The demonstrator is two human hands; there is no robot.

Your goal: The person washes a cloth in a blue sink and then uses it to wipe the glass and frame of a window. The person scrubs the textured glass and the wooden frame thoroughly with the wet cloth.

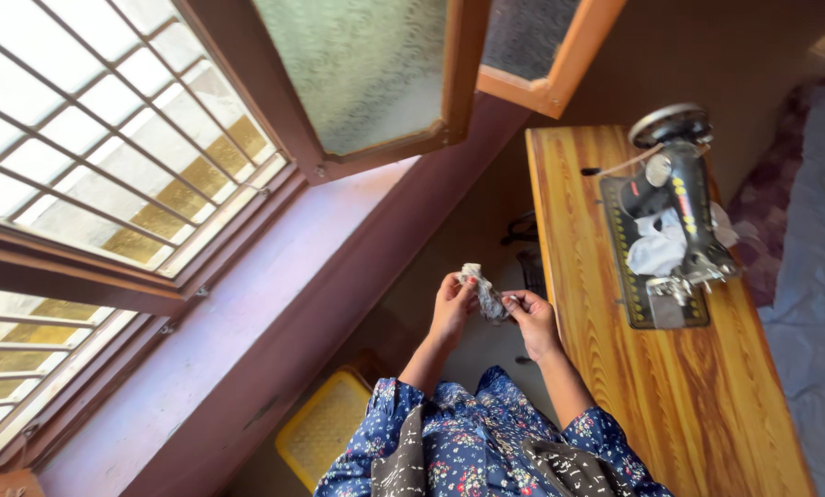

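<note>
1. We see both hands pinched together on one small scrap of patterned grey-white fabric (484, 293). The left hand (453, 306) holds its upper end between thumb and fingers, and the right hand (532, 317) is closed on its lower end.
2. The scrap is held in the air in front of the body, between the two hands, above the floor and just beside the left edge of the wooden table (605, 368). It looks crumpled; we cannot tell its exact shape.
3. Both forearms come out of sleeves of a blue floral garment (467, 442), which fills the bottom of the view.
4. On the table, to the right of the hands, stands a black sewing machine (675, 212) with a handwheel at its far end. A piece of white cloth (659, 247) lies under its arm.
5. Below the left arm, a yellow woven stool (325, 428) stands on the floor.
6. To the left runs a pink window sill (247, 313) under a barred window (109, 156) with open wooden shutters.
7. At the far right lies a pale blue fabric (822, 304).
</note>
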